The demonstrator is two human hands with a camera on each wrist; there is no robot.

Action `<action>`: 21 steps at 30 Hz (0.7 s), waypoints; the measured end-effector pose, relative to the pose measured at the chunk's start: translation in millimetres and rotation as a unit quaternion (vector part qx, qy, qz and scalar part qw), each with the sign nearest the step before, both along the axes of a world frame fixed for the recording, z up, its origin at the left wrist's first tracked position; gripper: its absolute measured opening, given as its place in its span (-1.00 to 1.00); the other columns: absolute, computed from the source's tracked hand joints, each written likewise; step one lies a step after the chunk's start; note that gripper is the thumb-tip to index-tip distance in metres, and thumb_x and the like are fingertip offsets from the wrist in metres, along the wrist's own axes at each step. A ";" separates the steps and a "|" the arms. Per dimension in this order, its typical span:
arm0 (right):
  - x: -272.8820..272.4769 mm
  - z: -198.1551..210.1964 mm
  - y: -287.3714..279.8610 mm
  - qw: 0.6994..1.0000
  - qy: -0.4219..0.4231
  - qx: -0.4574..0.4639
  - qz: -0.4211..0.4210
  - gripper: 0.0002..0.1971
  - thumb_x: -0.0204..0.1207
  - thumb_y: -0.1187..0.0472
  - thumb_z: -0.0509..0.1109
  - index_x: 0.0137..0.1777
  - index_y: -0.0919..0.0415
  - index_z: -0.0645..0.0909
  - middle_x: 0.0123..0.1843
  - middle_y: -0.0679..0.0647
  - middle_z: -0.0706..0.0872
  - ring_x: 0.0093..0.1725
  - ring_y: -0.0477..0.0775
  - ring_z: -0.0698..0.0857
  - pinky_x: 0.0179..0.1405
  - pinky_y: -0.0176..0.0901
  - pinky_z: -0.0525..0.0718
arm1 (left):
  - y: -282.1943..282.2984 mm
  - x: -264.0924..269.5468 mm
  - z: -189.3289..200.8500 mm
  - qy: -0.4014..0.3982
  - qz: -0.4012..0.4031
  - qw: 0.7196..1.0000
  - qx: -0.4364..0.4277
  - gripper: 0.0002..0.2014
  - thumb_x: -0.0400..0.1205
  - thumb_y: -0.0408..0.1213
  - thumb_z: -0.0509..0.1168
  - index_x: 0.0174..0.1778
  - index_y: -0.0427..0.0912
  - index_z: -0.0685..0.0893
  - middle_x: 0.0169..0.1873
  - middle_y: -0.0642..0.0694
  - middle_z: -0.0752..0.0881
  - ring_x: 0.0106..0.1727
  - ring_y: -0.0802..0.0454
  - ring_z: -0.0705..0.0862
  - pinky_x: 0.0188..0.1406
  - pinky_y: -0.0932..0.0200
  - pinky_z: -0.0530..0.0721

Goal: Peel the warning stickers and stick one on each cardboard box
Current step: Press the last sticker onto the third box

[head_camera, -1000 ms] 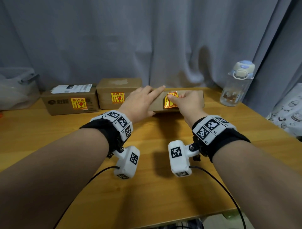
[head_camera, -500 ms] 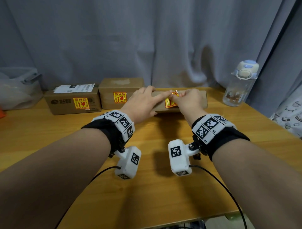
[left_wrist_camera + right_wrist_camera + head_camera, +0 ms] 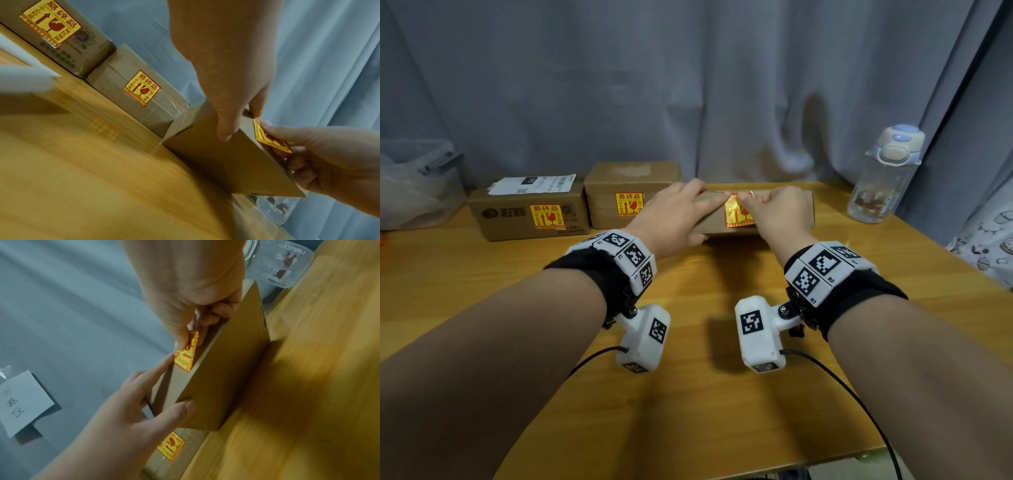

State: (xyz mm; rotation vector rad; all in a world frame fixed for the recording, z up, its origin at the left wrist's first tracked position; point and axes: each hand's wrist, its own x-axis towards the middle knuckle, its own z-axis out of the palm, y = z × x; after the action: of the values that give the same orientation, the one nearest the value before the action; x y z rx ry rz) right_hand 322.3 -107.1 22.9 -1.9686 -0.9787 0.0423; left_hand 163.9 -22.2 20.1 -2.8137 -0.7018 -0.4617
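Wrist views show right hand (image 3: 185, 293) pinching sticker (image 3: 186, 356); left hand (image 3: 226, 68) fingers flat on box (image 3: 226, 162).

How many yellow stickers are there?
3. One on the left box, one on the middle box, one on the right box under the fingers.

You worked under soft, fairly dim indoor light from above; the curtain (image 3: 688, 85) looked flat grey. Your wrist cameras threw dark shadows on the table (image 3: 705, 394), and your hands shaded the strip in front of the box (image 3: 784, 219). Glare caught the glossy sticker (image 3: 736, 212). The head view was sharp but bowed at its edges. Both wrist views were tilted, bluish and noisy, with the table (image 3: 92, 178) smeared by blur and the bottle (image 3: 281, 266) out of focus
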 end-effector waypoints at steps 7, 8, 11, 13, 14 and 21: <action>19.6 -0.2 -9.4 0.994 -0.072 -0.054 -0.064 -0.42 0.37 -0.32 0.37 -0.01 0.25 0.59 -0.04 0.12 0.67 -0.04 0.18 0.62 -0.16 -0.04 0.54 | 2.4 -1.1 -1.6 -0.010 -0.003 1.000 -0.014 -0.28 0.53 -0.04 0.34 0.60 0.11 0.18 0.37 -0.14 0.42 0.33 -0.13 0.44 0.31 -0.01 0.44; 17.4 -0.3 -8.8 0.989 -0.117 -0.056 -0.078 -0.43 0.39 -0.31 0.37 0.08 0.22 0.58 0.11 0.15 0.64 0.10 0.21 0.59 0.02 0.03 0.56 | 2.1 -0.5 -1.6 -0.011 -0.003 1.000 -0.015 -0.28 0.53 -0.04 0.34 0.60 0.11 0.18 0.37 -0.14 0.42 0.33 -0.13 0.44 0.31 0.00 0.44; 10.7 -4.8 -2.1 0.971 -0.226 -0.057 -0.046 -0.51 0.49 -0.24 0.28 0.33 -0.01 0.49 0.46 0.21 0.38 0.47 0.29 0.33 0.48 0.22 0.19 | 3.3 -0.5 -0.8 -0.007 -0.002 1.000 -0.015 -0.27 0.53 -0.03 0.35 0.60 0.12 0.17 0.37 -0.13 0.42 0.33 -0.13 0.44 0.31 0.00 0.45; 14.1 -8.3 0.9 0.966 -0.242 -0.086 0.011 -0.59 0.57 -0.22 0.18 0.37 -0.15 0.52 0.51 0.11 0.42 0.54 0.22 0.27 0.57 0.29 -0.03 | 4.4 -1.3 0.4 -0.003 -0.002 1.000 -0.014 -0.26 0.53 -0.01 0.34 0.60 0.13 0.16 0.37 -0.13 0.41 0.32 -0.13 0.45 0.31 0.00 0.46; 18.4 -8.7 1.3 0.967 -0.234 -0.092 0.030 -0.62 0.60 -0.20 0.14 0.34 -0.19 0.55 0.46 0.04 0.50 0.53 0.17 0.30 0.58 0.31 -0.06 | 4.7 -1.4 1.2 0.002 -0.001 1.000 -0.013 -0.26 0.53 0.00 0.33 0.61 0.14 0.15 0.37 -0.13 0.41 0.32 -0.12 0.44 0.30 0.01 0.46; 40.7 3.2 -9.0 0.963 -0.191 -0.132 0.135 -0.50 0.50 -0.20 0.32 0.44 -0.21 0.42 0.42 -0.04 0.48 0.49 0.11 0.28 0.41 0.18 0.23 | 8.4 0.6 6.6 0.012 0.007 1.000 -0.017 -0.26 0.50 0.07 0.34 0.59 0.21 0.17 0.30 -0.07 0.44 0.22 -0.06 0.48 0.17 0.06 0.51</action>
State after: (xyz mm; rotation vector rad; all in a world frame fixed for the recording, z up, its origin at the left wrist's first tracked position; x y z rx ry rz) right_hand 363.0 -116.0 26.1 -2.1141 -1.5608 -0.0596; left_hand 164.5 -13.8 26.7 -2.8401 -0.7310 -0.4172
